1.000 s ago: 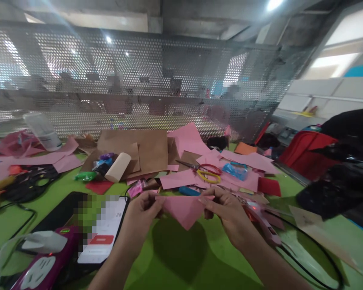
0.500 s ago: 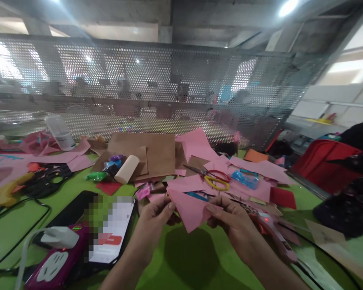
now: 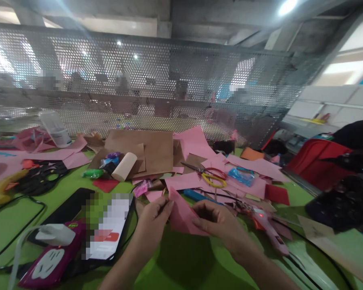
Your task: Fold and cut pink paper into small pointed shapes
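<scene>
A piece of pink paper [image 3: 183, 215] is held up between my two hands, above the green table [image 3: 175, 266]. Its left edge is pinched by the thumb and fingers of my left hand [image 3: 157, 213]. On the other side, my right hand [image 3: 216, 217] grips it with the thumb in front and the fingers curled behind. The sheet looks bent or folded towards the right; its back is hidden. Just beyond my hands are a blue tool [image 3: 196, 195] and scissors [image 3: 214, 180] with red and yellow handles. A pink glue gun [image 3: 269, 229] lies right of my right hand.
Pink paper scraps [image 3: 196, 143] and brown cardboard [image 3: 157, 149] cover the far side, with a cardboard tube [image 3: 124, 166]. At left are a phone [image 3: 111, 225], a purple power strip [image 3: 53, 257] with cables, and a yellow glue gun [image 3: 6, 187]. A perforated metal screen [image 3: 157, 84] stands behind.
The pink paper has turned from a wide triangle to a narrower, bent shape. My right hand has moved slightly left, closer to my left hand, and the view has shifted slightly.
</scene>
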`<state>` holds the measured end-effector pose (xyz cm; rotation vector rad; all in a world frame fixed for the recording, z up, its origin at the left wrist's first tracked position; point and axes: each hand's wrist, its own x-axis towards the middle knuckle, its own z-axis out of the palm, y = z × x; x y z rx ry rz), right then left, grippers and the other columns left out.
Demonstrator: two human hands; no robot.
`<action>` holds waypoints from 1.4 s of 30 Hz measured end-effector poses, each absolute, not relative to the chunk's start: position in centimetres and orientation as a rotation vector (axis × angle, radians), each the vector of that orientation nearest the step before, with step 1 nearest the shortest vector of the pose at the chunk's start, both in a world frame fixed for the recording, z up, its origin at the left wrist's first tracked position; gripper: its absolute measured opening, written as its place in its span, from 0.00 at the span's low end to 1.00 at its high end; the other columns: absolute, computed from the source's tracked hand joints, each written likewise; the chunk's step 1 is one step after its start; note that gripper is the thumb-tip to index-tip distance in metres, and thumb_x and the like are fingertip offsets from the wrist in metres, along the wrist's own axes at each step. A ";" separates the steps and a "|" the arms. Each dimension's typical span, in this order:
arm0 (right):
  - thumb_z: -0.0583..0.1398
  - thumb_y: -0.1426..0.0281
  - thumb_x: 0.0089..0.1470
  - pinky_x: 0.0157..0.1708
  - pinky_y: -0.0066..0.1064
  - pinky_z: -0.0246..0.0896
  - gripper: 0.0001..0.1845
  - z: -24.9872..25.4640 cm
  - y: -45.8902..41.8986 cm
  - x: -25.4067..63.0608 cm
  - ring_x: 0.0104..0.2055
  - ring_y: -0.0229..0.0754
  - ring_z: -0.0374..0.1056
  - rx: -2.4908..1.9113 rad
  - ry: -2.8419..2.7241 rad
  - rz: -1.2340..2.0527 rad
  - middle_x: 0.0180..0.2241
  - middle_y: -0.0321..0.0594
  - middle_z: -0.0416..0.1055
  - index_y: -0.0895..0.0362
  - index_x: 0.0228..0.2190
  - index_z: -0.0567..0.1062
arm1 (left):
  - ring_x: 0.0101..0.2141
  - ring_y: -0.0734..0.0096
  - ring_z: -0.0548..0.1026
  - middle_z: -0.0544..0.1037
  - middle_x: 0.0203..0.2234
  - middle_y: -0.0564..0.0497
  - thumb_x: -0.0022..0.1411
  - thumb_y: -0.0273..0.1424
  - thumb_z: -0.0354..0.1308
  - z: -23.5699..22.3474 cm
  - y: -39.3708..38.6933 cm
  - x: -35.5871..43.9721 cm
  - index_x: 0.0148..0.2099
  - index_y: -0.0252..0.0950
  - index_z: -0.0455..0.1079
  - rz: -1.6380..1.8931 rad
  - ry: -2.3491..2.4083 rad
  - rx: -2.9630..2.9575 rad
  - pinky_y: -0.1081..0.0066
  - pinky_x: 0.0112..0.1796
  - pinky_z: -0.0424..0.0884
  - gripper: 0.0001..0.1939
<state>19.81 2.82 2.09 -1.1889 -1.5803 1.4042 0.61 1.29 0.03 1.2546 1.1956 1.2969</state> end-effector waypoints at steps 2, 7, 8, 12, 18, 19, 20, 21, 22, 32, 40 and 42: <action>0.69 0.55 0.44 0.29 0.28 0.56 0.19 1.7 2.9 19.8 0.29 0.37 0.63 -1.221 -1.599 1.346 0.27 0.35 0.69 0.58 0.27 0.75 | 0.25 0.73 0.62 0.64 0.21 0.56 0.61 0.40 0.56 -0.2 1.2 0.7 0.26 0.36 0.64 1.304 1.180 1.244 0.74 0.26 0.58 0.16; 0.68 0.54 0.44 0.25 0.27 0.50 0.20 0.8 3.0 19.6 0.25 0.36 0.57 -1.245 -1.574 1.220 0.22 0.32 0.63 0.56 0.22 0.70 | 0.31 0.70 0.66 0.70 0.28 0.53 0.64 0.40 0.55 -0.8 0.9 1.5 0.34 0.36 0.68 1.270 1.045 1.229 0.73 0.32 0.63 0.12; 0.67 0.54 0.44 0.25 0.27 0.50 0.20 0.7 2.9 19.4 0.25 0.36 0.56 -1.243 -1.577 1.208 0.22 0.32 0.63 0.56 0.22 0.70 | 0.31 0.70 0.66 0.70 0.28 0.53 0.64 0.40 0.54 -1.0 0.9 1.7 0.34 0.36 0.67 1.260 1.064 1.239 0.73 0.32 0.63 0.13; 0.66 0.55 0.46 0.25 0.28 0.51 0.20 1.1 2.4 19.0 0.25 0.36 0.55 -1.232 -1.636 1.219 0.22 0.31 0.60 0.56 0.21 0.67 | 0.28 0.70 0.63 0.66 0.25 0.55 0.66 0.42 0.52 -1.4 0.7 2.1 0.29 0.38 0.62 1.266 1.253 1.318 0.72 0.30 0.60 0.17; 0.65 0.58 0.52 0.37 0.32 0.60 0.17 1.7 2.0 19.1 0.36 0.42 0.64 -1.118 -1.630 1.231 0.34 0.37 0.69 0.54 0.40 0.73 | 0.27 0.68 0.65 0.70 0.25 0.53 0.68 0.38 0.47 -1.4 0.3 2.1 0.29 0.38 0.63 1.081 1.255 1.538 0.70 0.30 0.58 0.15; 0.65 0.59 0.52 0.39 0.32 0.61 0.17 1.8 2.0 19.1 0.38 0.42 0.65 -1.105 -1.624 1.224 0.35 0.37 0.70 0.54 0.41 0.74 | 0.28 0.68 0.66 0.71 0.25 0.52 0.67 0.37 0.47 -1.3 0.2 2.1 0.30 0.38 0.65 1.042 1.228 1.574 0.70 0.30 0.58 0.14; 0.65 0.60 0.52 0.39 0.33 0.61 0.15 1.8 2.0 19.1 0.38 0.43 0.65 -1.100 -1.626 1.216 0.35 0.37 0.70 0.54 0.40 0.74 | 0.28 0.67 0.67 0.73 0.27 0.50 0.67 0.35 0.47 -1.3 0.2 2.1 0.31 0.38 0.66 1.011 1.197 1.600 0.70 0.31 0.59 0.13; 0.65 0.60 0.52 0.39 0.33 0.61 0.13 1.8 2.0 19.1 0.37 0.43 0.65 -1.104 -1.631 1.206 0.34 0.37 0.71 0.54 0.37 0.75 | 0.29 0.66 0.68 0.74 0.28 0.50 0.67 0.35 0.47 -1.3 0.1 2.1 0.32 0.38 0.67 0.984 1.166 1.618 0.69 0.31 0.59 0.13; 0.65 0.61 0.52 0.38 0.33 0.60 0.11 1.8 2.1 19.1 0.36 0.42 0.65 -1.115 -1.633 1.193 0.32 0.37 0.70 0.55 0.34 0.76 | 0.29 0.66 0.68 0.75 0.28 0.49 0.67 0.35 0.48 -1.3 0.1 2.1 0.33 0.38 0.68 0.961 1.145 1.629 0.70 0.31 0.59 0.13; 0.63 0.58 0.54 0.32 0.29 0.54 0.13 2.0 2.3 19.2 0.31 0.38 0.59 -1.111 -1.480 1.234 0.28 0.33 0.65 0.55 0.30 0.73 | 0.26 0.68 0.63 0.67 0.23 0.54 0.67 0.40 0.46 -1.0 0.1 2.1 0.29 0.40 0.61 0.885 1.216 1.641 0.70 0.28 0.56 0.15; 0.67 0.59 0.48 0.27 0.28 0.51 0.18 1.0 2.0 18.6 0.26 0.37 0.56 -1.213 -1.666 1.214 0.22 0.31 0.61 0.56 0.21 0.68 | 0.30 0.67 0.66 0.65 0.24 0.55 0.67 0.43 0.48 -1.0 0.2 1.8 0.29 0.40 0.60 1.145 1.306 1.453 0.70 0.33 0.60 0.17; 0.66 0.61 0.48 0.26 0.28 0.49 0.17 0.6 2.0 18.5 0.26 0.37 0.55 -1.246 -1.719 1.124 0.21 0.30 0.59 0.56 0.20 0.66 | 0.29 0.68 0.65 0.64 0.23 0.56 0.67 0.42 0.49 -1.0 0.2 1.9 0.28 0.40 0.59 1.183 1.326 1.440 0.71 0.33 0.60 0.17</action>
